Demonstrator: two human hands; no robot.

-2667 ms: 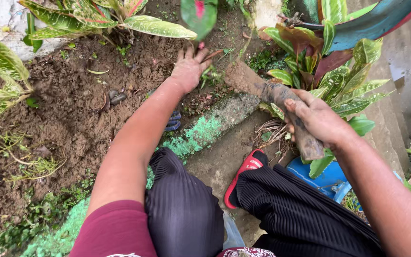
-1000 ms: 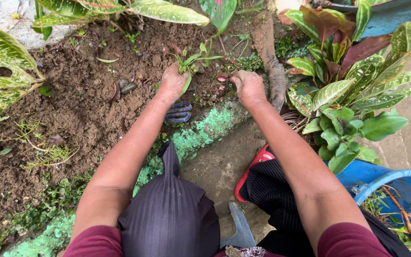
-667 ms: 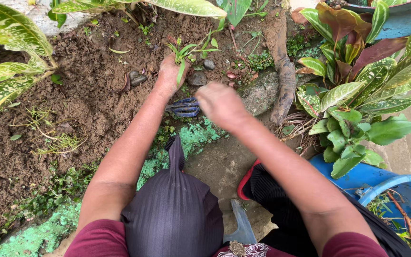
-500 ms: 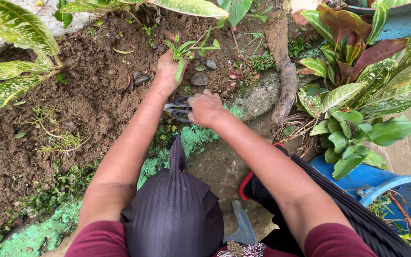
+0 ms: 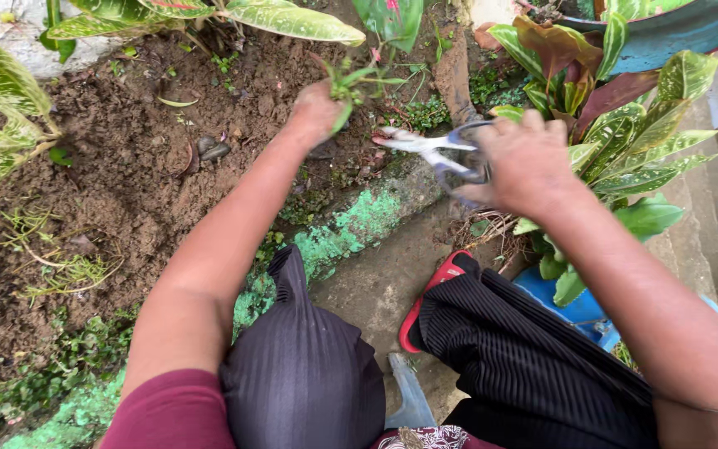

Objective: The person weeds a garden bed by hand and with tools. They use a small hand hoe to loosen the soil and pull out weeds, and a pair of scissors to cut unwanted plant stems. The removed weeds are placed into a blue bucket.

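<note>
Scissors [image 5: 438, 151] with pale metal blades sit gripped in the right hand [image 5: 525, 162], blades parted over dark garden soil [image 5: 118, 166]; left hand [image 5: 313, 108] clutches a small green sprout [image 5: 351, 83] beside the green-painted concrete edging [image 5: 351, 229].

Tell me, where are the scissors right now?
In the head view, right of centre: the scissors are in the right hand, blades pointing toward the left hand.

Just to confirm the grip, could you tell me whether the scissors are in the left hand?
No, the right hand holds the scissors, while the left hand grips a small green plant.
</note>
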